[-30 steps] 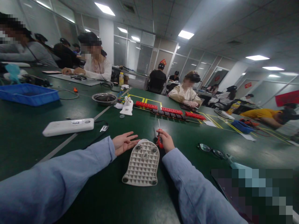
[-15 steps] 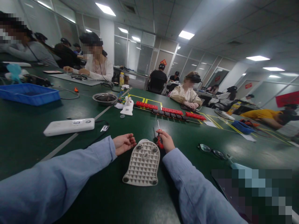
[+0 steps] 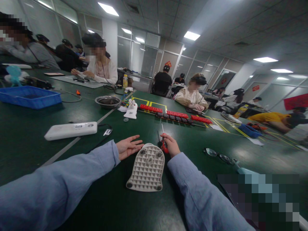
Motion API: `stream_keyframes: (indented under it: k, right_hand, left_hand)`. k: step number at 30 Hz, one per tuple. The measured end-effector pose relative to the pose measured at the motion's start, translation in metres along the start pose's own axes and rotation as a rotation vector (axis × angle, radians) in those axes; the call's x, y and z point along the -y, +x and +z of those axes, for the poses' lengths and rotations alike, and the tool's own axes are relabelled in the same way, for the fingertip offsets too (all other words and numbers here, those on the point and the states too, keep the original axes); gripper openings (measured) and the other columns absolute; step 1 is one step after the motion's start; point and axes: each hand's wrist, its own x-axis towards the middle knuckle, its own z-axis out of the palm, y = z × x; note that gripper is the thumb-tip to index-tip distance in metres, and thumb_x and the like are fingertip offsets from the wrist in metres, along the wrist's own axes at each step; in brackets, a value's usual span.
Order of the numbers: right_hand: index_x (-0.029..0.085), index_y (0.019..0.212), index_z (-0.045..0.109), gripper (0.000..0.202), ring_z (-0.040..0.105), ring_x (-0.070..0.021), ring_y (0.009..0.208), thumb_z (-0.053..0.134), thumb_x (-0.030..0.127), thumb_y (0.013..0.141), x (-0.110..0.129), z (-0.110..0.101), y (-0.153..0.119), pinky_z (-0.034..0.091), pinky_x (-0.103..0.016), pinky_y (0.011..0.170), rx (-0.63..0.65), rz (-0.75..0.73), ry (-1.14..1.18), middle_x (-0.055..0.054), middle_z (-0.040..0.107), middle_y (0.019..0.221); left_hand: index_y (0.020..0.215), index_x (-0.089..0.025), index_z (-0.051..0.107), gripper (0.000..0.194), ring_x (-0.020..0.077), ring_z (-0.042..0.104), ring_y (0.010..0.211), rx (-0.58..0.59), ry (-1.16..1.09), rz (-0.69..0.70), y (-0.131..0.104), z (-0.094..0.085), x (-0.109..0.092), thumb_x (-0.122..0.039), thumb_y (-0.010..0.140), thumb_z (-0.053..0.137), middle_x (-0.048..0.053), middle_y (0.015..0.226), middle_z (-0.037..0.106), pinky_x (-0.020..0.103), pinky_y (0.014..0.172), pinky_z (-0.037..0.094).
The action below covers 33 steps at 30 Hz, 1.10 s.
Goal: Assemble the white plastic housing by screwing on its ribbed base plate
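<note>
In front of me a white plastic base [image 3: 146,170] lies with its ribbed grid underside up, dark round pads at its corners. To its left my left hand [image 3: 128,147] is palm up with the fingers spread; a tiny dark item may lie on the fingers, too small to make out. On the other side my right hand [image 3: 170,145] is closed around the red handle of a screwdriver [image 3: 164,145]. Its thin metal shaft points away from me over the green table [image 3: 115,205].
A white oblong device [image 3: 71,131] and a metal bowl [image 3: 108,101] are to the left, with a blue tray [image 3: 30,97] beyond. Red strips [image 3: 176,114] and a white stand [image 3: 131,109] lie ahead. Glasses [image 3: 218,155] rest on the right. Other people sit across the table.
The fingers of my left hand have uncurled and spread, turning the palm further up. My right hand, the screwdriver and the white base stay where they were.
</note>
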Motion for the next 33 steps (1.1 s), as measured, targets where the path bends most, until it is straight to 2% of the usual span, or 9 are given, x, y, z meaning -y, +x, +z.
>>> stream_keyframes:
  k: [4, 9, 15, 18, 23, 26, 28, 30, 33]
  right_hand:
    - [0.016, 0.090, 0.056, 0.032, 0.049, -0.0079, 0.038, 0.045, 0.026, 0.061, 0.001, 0.000, 0.000, 0.045, -0.023, 0.036, 0.000, 0.005, -0.001, 0.003, 0.052, 0.060]
    - [0.016, 0.090, 0.057, 0.032, 0.049, -0.0078, 0.038, 0.045, 0.026, 0.062, 0.002, 0.001, -0.001, 0.045, -0.023, 0.036, -0.005, 0.004, -0.006, 0.003, 0.051, 0.061]
    - [0.016, 0.089, 0.057, 0.031, 0.049, -0.0082, 0.038, 0.045, 0.025, 0.062, 0.003, 0.001, -0.002, 0.045, -0.024, 0.036, -0.008, 0.005, -0.018, 0.003, 0.051, 0.061]
    - [0.016, 0.088, 0.057, 0.031, 0.049, -0.0084, 0.038, 0.045, 0.025, 0.062, 0.004, 0.001, -0.002, 0.045, -0.024, 0.036, -0.009, 0.002, -0.021, 0.003, 0.051, 0.061]
    - [0.015, 0.089, 0.057, 0.032, 0.049, -0.0087, 0.037, 0.045, 0.025, 0.061, 0.003, 0.001, 0.000, 0.044, -0.024, 0.035, -0.007, 0.004, -0.016, 0.003, 0.050, 0.060]
    - [0.016, 0.089, 0.057, 0.032, 0.049, -0.0088, 0.037, 0.045, 0.025, 0.061, 0.001, 0.000, 0.000, 0.044, -0.024, 0.035, -0.001, 0.009, -0.014, 0.003, 0.050, 0.060]
    - [0.016, 0.088, 0.057, 0.032, 0.049, -0.0086, 0.037, 0.045, 0.026, 0.060, 0.001, 0.000, 0.001, 0.044, -0.024, 0.035, -0.001, 0.010, -0.014, 0.003, 0.050, 0.060]
    - [0.016, 0.088, 0.057, 0.032, 0.049, -0.0084, 0.037, 0.045, 0.026, 0.060, 0.000, 0.000, 0.001, 0.044, -0.024, 0.035, -0.005, 0.010, -0.016, 0.003, 0.050, 0.061]
    - [0.017, 0.088, 0.057, 0.031, 0.049, -0.0081, 0.037, 0.045, 0.025, 0.061, 0.001, 0.000, 0.000, 0.044, -0.024, 0.036, -0.006, 0.009, -0.021, 0.003, 0.051, 0.061]
  left_hand:
    - [0.124, -0.013, 0.027, 0.071, 0.0271, 0.046, 0.108, -0.036, 0.001, 0.007, 0.000, 0.003, 0.000, 0.016, 0.061, 0.039, 0.020, 0.130, 0.030, 0.030, 0.075, 0.050]
    - [0.125, -0.015, 0.029, 0.083, 0.0257, 0.040, 0.113, -0.037, 0.035, 0.012, 0.001, 0.002, 0.003, 0.022, 0.050, 0.029, 0.019, 0.133, 0.026, 0.028, 0.078, 0.048]
    - [0.127, -0.017, 0.026, 0.078, 0.0278, 0.047, 0.107, -0.007, 0.014, -0.011, -0.002, 0.003, 0.000, 0.019, 0.058, 0.034, 0.020, 0.132, 0.026, 0.027, 0.070, 0.051]
    - [0.127, -0.015, 0.025, 0.070, 0.0243, 0.054, 0.099, -0.064, -0.015, 0.000, -0.003, 0.006, -0.001, 0.015, 0.065, 0.036, 0.022, 0.127, 0.033, 0.025, 0.068, 0.052]
    - [0.124, -0.012, 0.027, 0.056, 0.0170, 0.061, 0.082, -0.149, -0.023, 0.030, -0.002, 0.009, 0.001, 0.008, 0.073, 0.039, 0.018, 0.104, 0.054, 0.021, 0.063, 0.052]
    - [0.118, -0.011, 0.031, 0.041, 0.0126, 0.062, 0.062, -0.142, -0.059, 0.027, 0.000, 0.007, 0.002, 0.001, 0.079, 0.036, 0.010, 0.078, 0.061, 0.019, 0.050, 0.050]
    - [0.107, -0.010, 0.040, 0.026, 0.0068, 0.050, 0.037, -0.114, -0.094, 0.004, 0.000, 0.004, 0.000, -0.007, 0.082, 0.034, -0.001, 0.053, 0.052, 0.014, 0.033, 0.040]
    - [0.092, -0.010, 0.048, 0.017, 0.0034, 0.030, 0.024, -0.078, -0.122, -0.016, 0.001, 0.001, -0.001, -0.013, 0.083, 0.033, -0.009, 0.040, 0.034, 0.012, 0.023, 0.025]
    - [0.073, -0.013, 0.047, 0.017, 0.0046, 0.032, 0.028, -0.044, -0.148, 0.003, 0.003, -0.001, -0.001, -0.004, 0.078, 0.032, -0.008, 0.042, 0.031, 0.013, 0.024, 0.024]
